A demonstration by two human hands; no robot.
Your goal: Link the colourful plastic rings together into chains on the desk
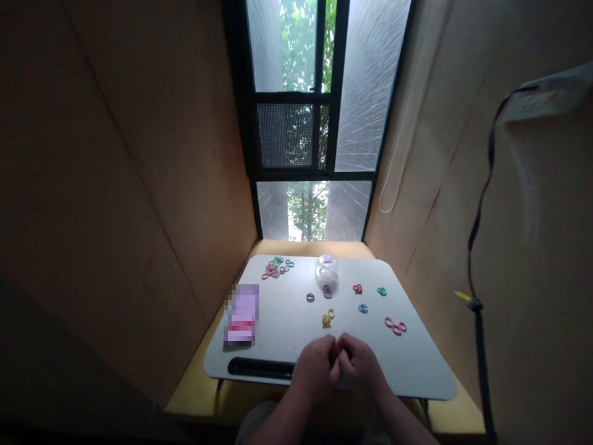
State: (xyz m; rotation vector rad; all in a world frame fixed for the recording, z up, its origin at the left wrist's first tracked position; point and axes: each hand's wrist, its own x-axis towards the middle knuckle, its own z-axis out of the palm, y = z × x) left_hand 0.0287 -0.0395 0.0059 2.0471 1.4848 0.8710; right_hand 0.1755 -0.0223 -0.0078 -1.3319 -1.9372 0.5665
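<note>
Here, left hand [317, 366] and right hand [362, 363] meet, fingers pinched closed, contents unclear. One clear jar [327, 269] and three pink rings [396, 330] share one white table [278, 340].

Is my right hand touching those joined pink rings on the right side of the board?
Apart. The head view shows bare white board between your right hand and the pink rings.

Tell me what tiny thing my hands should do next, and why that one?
I'd probably ease your left hand and right hand a little apart, over the white tabletop. Your fingers are curled close together, so I can't tell what is between them. The yellow rings lie just past your fingertips, so I'd go gently.
</note>
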